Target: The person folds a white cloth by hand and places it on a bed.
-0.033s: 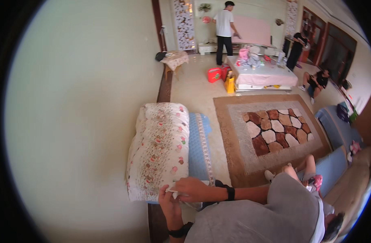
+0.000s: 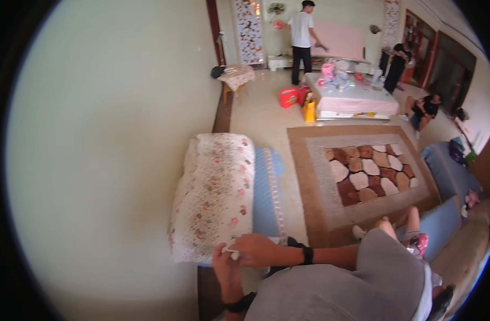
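The left hand (image 2: 226, 265) and right hand (image 2: 257, 250) hold a small white item (image 2: 233, 253) near a floral quilt (image 2: 213, 195). To the right lies a patterned rug (image 2: 369, 170); far off, a person (image 2: 301, 33) in a white shirt stands beside a cloth-covered table (image 2: 357, 105).

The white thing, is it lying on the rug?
No, the white thing is up between the left hand and right hand, apart from the rug.
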The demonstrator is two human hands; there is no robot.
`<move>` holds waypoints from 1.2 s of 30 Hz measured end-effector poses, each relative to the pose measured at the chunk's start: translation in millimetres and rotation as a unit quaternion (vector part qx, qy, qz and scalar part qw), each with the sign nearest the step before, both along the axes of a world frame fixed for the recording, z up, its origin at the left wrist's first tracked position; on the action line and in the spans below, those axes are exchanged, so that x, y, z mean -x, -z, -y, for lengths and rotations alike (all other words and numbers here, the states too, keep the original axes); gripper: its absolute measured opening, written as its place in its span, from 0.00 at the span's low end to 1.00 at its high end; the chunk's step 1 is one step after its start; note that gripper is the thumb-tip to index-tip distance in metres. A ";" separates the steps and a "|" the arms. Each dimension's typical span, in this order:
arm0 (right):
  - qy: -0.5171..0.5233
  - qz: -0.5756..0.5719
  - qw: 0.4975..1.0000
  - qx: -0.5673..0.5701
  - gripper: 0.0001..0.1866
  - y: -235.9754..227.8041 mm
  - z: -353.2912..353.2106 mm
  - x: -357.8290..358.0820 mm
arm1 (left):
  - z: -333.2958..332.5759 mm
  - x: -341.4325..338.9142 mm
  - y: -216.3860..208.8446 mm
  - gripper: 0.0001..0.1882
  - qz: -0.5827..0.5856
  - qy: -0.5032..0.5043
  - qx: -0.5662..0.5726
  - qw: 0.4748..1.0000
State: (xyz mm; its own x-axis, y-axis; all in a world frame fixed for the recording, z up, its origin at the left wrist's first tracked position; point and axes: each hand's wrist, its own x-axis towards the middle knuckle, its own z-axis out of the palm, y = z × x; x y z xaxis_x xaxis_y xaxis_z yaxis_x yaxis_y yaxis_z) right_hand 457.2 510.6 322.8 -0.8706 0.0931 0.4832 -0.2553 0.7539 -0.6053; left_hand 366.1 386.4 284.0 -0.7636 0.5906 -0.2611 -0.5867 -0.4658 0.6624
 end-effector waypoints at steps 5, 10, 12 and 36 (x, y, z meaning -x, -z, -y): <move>-0.033 0.113 0.993 0.022 0.19 30.3 8.0 11.6 | 12.3 7.6 31.1 0.11 0.054 -0.002 0.013 0.998; -0.128 0.157 0.974 0.105 0.18 13.0 -5.5 8.9 | 20.9 -2.8 40.1 0.10 0.046 -0.032 0.051 0.997; -0.145 0.197 0.962 0.124 0.17 17.5 -3.1 11.4 | 23.0 -3.2 37.0 0.09 0.075 -0.066 0.034 0.994; -0.008 -0.002 1.000 0.015 0.08 8.0 20.4 53.5 | 41.0 31.9 -31.5 0.10 0.009 -0.070 0.027 0.997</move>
